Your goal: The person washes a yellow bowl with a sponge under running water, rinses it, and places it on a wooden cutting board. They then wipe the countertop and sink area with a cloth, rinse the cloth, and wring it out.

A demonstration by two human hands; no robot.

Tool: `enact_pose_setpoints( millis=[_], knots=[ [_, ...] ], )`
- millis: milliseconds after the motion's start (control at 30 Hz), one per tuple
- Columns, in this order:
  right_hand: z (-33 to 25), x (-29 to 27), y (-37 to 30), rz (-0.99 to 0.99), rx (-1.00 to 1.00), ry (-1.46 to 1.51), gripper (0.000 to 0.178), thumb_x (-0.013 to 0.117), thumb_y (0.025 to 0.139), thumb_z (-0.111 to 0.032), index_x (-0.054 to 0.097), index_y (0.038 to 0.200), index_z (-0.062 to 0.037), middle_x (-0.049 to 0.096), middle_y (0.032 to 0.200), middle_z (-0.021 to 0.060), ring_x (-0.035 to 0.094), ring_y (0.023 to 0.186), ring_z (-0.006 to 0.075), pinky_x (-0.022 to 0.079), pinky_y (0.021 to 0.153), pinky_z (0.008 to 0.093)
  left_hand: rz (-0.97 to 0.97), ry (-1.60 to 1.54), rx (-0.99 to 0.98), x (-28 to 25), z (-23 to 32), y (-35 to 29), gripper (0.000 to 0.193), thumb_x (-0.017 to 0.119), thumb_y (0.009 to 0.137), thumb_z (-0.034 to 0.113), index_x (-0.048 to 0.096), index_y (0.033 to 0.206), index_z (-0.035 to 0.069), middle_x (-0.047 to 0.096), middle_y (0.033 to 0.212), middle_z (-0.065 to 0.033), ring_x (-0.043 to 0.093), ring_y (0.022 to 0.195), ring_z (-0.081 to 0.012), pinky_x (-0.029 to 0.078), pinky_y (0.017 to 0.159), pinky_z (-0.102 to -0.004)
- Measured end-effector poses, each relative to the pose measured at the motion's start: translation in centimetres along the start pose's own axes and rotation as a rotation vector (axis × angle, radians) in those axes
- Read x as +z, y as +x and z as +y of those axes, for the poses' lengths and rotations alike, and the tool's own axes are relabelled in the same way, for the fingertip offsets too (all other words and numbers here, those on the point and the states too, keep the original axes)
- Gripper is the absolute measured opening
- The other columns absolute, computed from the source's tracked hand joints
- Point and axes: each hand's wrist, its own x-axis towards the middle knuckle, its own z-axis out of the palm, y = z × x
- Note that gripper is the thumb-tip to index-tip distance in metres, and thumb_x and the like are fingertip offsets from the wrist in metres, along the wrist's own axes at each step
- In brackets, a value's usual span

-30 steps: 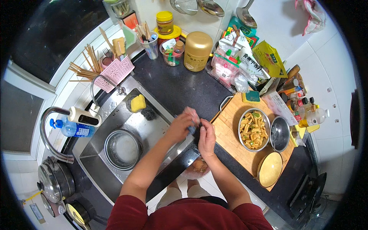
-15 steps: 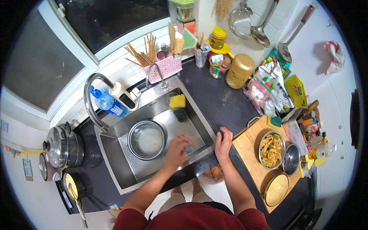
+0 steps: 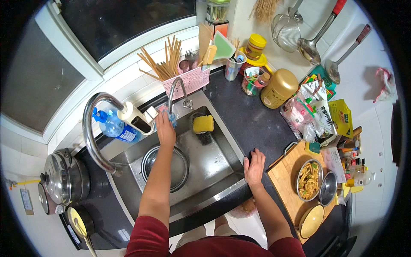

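Observation:
My left hand [image 3: 165,128] is stretched across to the back ledge of the steel sink [image 3: 209,160], beside the base of the small tap [image 3: 172,92]. Its fingers press on a light blue cloth [image 3: 172,119], which shows at the hand's right side. Under that forearm a round metal pot [image 3: 183,169] stands in the basin, partly covered by the arm. My right hand [image 3: 254,166] lies with fingers extended on the dark counter, just right of the sink's rim, holding nothing.
A yellow sponge [image 3: 203,124] sits in the sink's back corner. The tall curved tap [image 3: 87,132] arches at left, near a blue soap bottle [image 3: 117,125]. At right, a cutting board [image 3: 280,175] bears a bowl of food [image 3: 309,180]. A pink utensil basket [image 3: 188,82] stands behind.
My left hand has moved with the blue cloth from the sink's front right to its back ledge. My right hand stays on the counter by the rim. The view has shifted slightly.

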Motion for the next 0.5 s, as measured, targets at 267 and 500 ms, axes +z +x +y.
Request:
enact_pose_setpoints(
  millis=[267, 500],
  knots=[
    [-0.3, 0.1, 0.5, -0.007, -0.005, 0.004, 0.034, 0.062, 0.081, -0.013, 0.053, 0.108, 0.0060, 0.049, 0.122, 0.0237, 0.044, 0.112, 0.0408, 0.037, 0.097, 0.0465, 0.042, -0.015, 0.026, 3.5, 1.1, 3.1, 0.045, 0.059, 0.076, 0.000, 0.051, 0.121, 0.002, 0.041, 0.134, -0.0218, 0.034, 0.127, -0.0437, 0.032, 0.103, -0.0482],
    [-0.1, 0.1, 0.7, -0.003, 0.002, 0.007, 0.035, 0.063, 0.080, -0.013, 0.054, 0.108, 0.0056, 0.049, 0.122, 0.0230, 0.044, 0.112, 0.0404, 0.037, 0.098, 0.0465, -0.071, -0.169, 0.181, 2.0, 2.7, 1.6, 0.033, 0.052, 0.068, -0.009, 0.059, 0.099, 0.000, 0.055, 0.116, -0.0188, 0.049, 0.112, -0.0394, 0.040, 0.095, -0.0463]
  ],
)
